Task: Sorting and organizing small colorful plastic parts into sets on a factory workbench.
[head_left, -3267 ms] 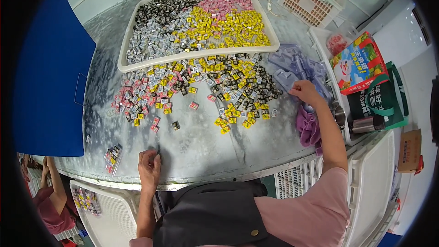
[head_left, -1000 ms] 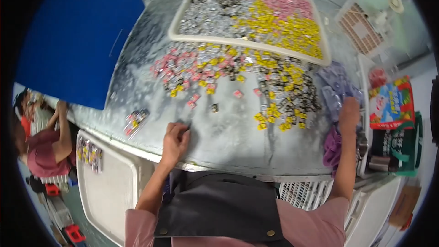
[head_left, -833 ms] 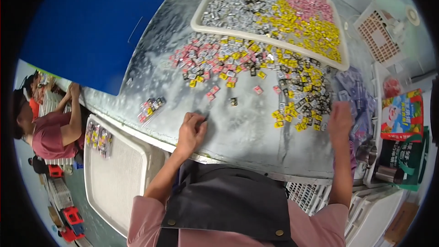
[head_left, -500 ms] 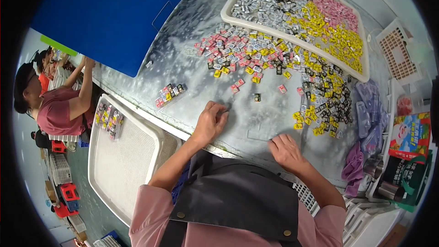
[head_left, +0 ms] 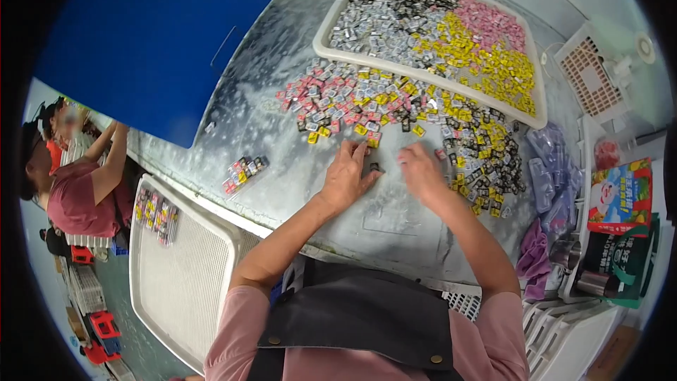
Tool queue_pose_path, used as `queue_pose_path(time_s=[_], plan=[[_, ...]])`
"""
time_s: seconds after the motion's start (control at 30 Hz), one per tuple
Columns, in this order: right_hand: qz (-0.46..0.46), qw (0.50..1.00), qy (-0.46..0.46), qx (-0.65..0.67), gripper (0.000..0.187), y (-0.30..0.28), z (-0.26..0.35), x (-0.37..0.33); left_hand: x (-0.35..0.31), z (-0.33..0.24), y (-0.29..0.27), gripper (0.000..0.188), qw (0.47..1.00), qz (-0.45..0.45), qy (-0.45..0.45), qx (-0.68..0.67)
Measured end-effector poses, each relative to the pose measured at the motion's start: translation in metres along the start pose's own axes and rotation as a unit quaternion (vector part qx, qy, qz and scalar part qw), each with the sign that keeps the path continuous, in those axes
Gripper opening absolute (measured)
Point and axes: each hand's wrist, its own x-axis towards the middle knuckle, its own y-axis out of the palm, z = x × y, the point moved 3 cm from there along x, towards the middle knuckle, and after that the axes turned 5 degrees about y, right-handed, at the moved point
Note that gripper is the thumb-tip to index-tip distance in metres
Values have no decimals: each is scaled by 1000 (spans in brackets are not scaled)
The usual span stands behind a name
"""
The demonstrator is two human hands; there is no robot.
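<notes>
My left hand [head_left: 345, 180] lies low over the tabletop, its fingers stretched forward and the thumb apart. A small black square piece [head_left: 374, 167] is by its thumb and forefinger. Just past the fingertips sit yellow and pink pieces [head_left: 373, 140] of the same kind. To its right is my right hand [head_left: 423, 176], its fingers smeared by motion, so any piece in them cannot be made out. Beside it a pink piece [head_left: 441, 154] lies at the edge of a loose heap of black, yellow and white pieces [head_left: 486, 155]. Another heap, mostly pink and white [head_left: 328, 95], spreads beyond my left hand.
A white tray [head_left: 321, 46] of pieces sorted by colour stands at the back. Clear packs of pieces [head_left: 245, 173] lie on the left; others sit in a white tray [head_left: 183, 289] below the edge. A blue panel [head_left: 155, 42], a co-worker [head_left: 84, 190] and purple plastic packaging [head_left: 553, 169] flank the table.
Both my hands have moved forward over the table toward the heaps, and the right has come closer to the left. The loose pieces in the middle are now by my fingers.
</notes>
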Motion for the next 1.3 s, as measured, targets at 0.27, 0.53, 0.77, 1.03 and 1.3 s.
queue_pose_path(time_s=[0.27, 0.53, 0.77, 1.03, 1.3], plan=[[-246, 958, 56, -133, 44, -51, -44, 35, 10, 13, 15, 49, 999, -30, 35, -27], [-176, 981, 3, 79, 48, 4, 13, 40, 13, 4, 9, 55, 998, -33, 43, -15], [-156, 984, -12, 86, 35, -24, -25, 9, 6, 20, 14, 49, 997, -58, 27, -50], [-68, 996, -51, 2, 37, -26, 3, -2, 11, -5, 15, 50, 996, -71, 58, 2], [-78, 996, -35, -2, 26, -18, -3, 9, 26, -6, 34, 39, 990, -79, 101, 61]])
